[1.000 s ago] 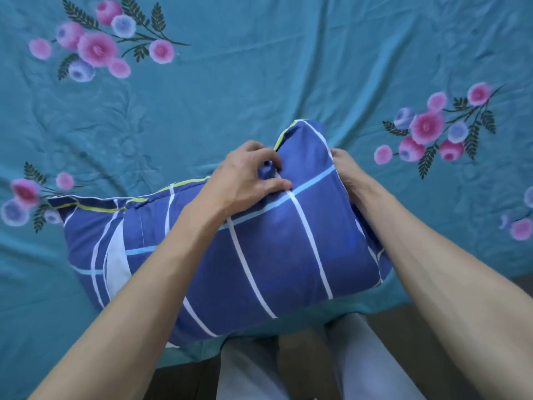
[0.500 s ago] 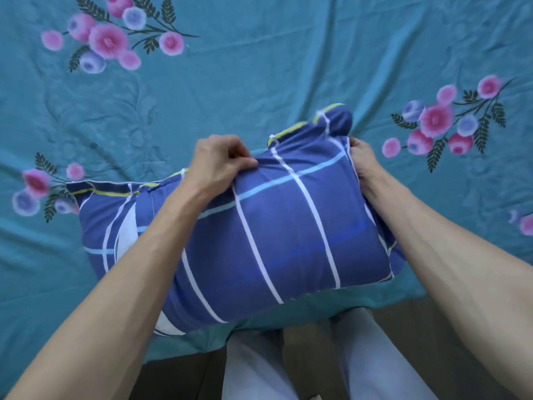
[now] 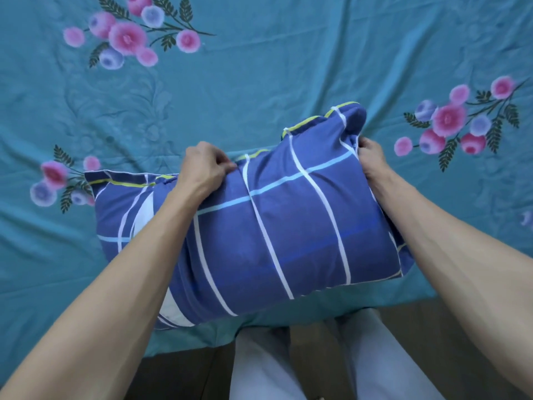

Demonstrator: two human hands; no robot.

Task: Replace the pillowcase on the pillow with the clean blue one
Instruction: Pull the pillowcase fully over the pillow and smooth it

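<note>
A pillow in a blue pillowcase (image 3: 288,226) with white and light-blue stripes and a yellow-green edge lies across the near part of the bed. My left hand (image 3: 206,168) pinches a fold of the pillowcase along its far edge, near the middle. My right hand (image 3: 372,160) grips the cloth at the far right corner, where the case bunches up into a loose peak. A white patch (image 3: 144,209) shows at the left part of the case, partly behind my left forearm.
The bed is covered by a teal sheet (image 3: 259,67) printed with pink and lilac flowers. Its near edge hangs over a brown floor (image 3: 184,370). My legs in pale trousers (image 3: 259,365) stand against the bed edge below the pillow.
My left hand has slid left along the pillowcase's far edge, away from the right hand. The right corner of the case has been pulled up and now stands out more.
</note>
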